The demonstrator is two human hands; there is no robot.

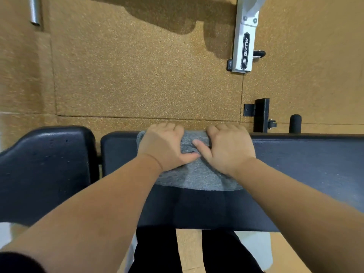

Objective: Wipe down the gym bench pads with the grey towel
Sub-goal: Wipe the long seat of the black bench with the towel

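Black trousers (157, 251) (dark left sleeve (17, 263))

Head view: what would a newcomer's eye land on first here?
Two bare hands, the left hand and right hand, press flat side by side on a folded grey towel at the far edge of the long black padded bench pad. A white metal frame leg stands on the speckled tan floor beyond.
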